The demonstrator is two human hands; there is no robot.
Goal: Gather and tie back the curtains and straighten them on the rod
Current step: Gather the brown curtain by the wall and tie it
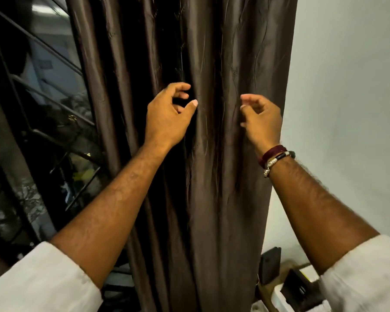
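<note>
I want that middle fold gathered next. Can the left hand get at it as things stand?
Probably yes: the left hand hangs with curled fingers beside the middle fold of the dark brown satin curtain, nothing between them.

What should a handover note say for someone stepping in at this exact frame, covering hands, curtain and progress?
Left hand: fingers loosely curled at a fold of the brown curtain, gripping nothing plainly.
Right hand: the same, at the next fold, bracelets on the wrist.
Curtain: hangs in loose vertical pleats, bunched toward the wall, with the window grille uncovered to its left.
Done: curtain drawn aside; no tie-back visible.
Left: gather the folds, tie them, straighten on the rod, which is out of view.
</note>
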